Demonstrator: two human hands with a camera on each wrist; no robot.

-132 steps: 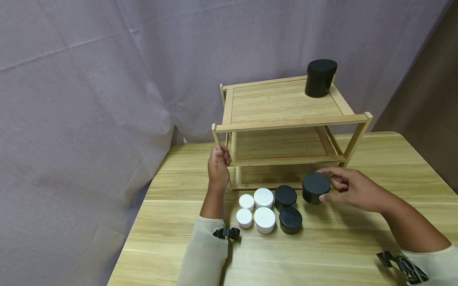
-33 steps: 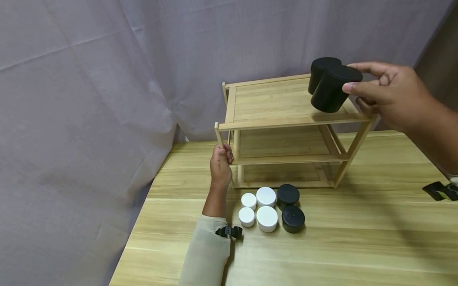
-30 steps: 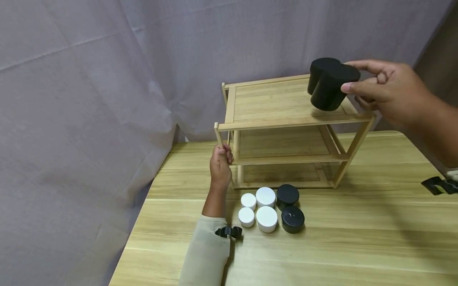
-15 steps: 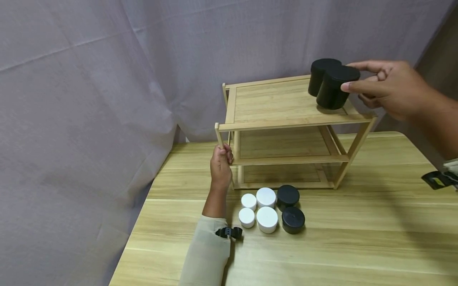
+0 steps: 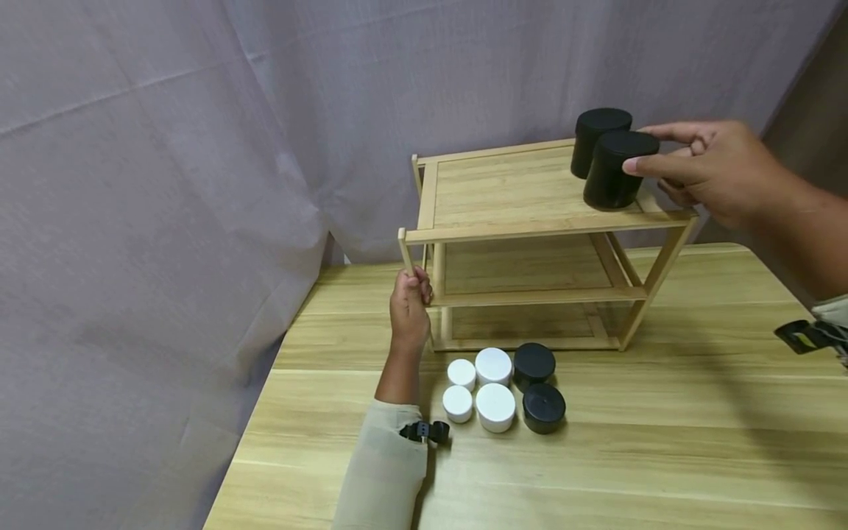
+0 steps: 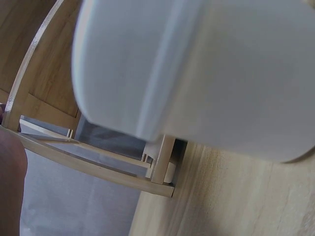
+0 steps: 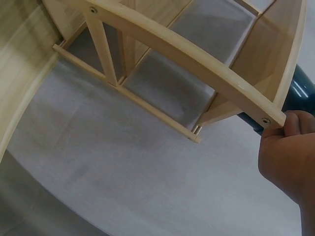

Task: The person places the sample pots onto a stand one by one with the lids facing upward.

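Big black tub at the top of the rack, prob being put down

The R hand (image 5: 709, 169) pinches the front black tub (image 5: 612, 173) w/ thumb on one side and fingers round the other. The tub is upright, at the right end of the top shelf (image 5: 503, 184), in front of the back black tub (image 5: 589, 140). One hides part of the other, so can't tell if they touch. The front tub looks down on the wood or v close to it; can't tell which.

The L hand (image 5: 409, 294) is curled round the front left post of the wooden rack (image 5: 523, 298), prob to keep it steady.

The step now is prob setting this tub down in line w/ the other. Next move calls for: get its bottom flat, check it's not too nr the front edge, then let go gently so neither tub gets bumped. L hand should prob hold on till then.

On the worktop (image 5: 662, 442), in front of the rack, are 4 white pots (image 5: 495, 407) and 2 low black pots (image 5: 544, 407), in two short rows. These may be for the lower shelves, but that's just a guess
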